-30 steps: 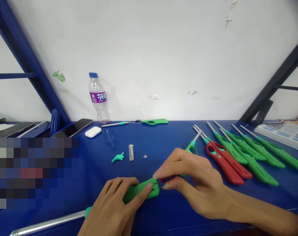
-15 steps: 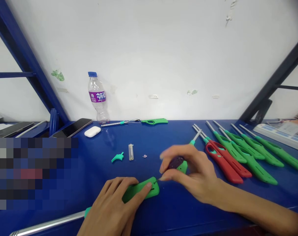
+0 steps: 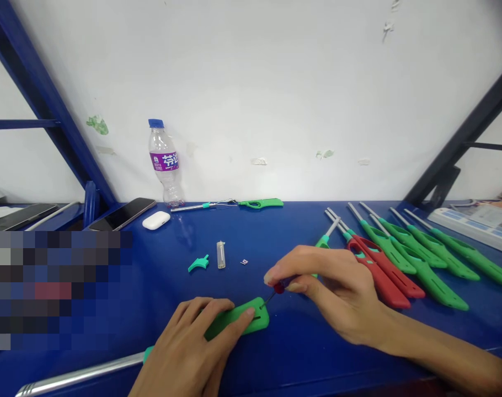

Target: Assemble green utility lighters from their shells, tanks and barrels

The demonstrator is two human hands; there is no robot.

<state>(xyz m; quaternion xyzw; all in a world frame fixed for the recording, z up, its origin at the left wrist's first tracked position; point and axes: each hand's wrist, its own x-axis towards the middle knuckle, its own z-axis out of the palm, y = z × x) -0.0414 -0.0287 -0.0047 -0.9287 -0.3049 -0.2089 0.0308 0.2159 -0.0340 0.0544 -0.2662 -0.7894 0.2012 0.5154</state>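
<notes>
My left hand is wrapped around a green lighter handle and presses it to the table. A long metal tube with a teal collar sticks out to the left of that hand. My right hand pinches a small screwdriver by its red and purple handle, mostly hidden by the fingers. Its thin shaft slants down to a hole near the end of the green handle. Farther back lie a teal trigger, a small clear fuel tank and a tiny pale piece.
Several green lighters and two red ones lie on the right. Along the wall are a bottle, a green lighter half with its metal rod, a white case and a phone.
My right fingers have shifted on the screwdriver, and its red part now shows where a dark purple end showed before. More of the shaft is visible. My left hand stays in place.
</notes>
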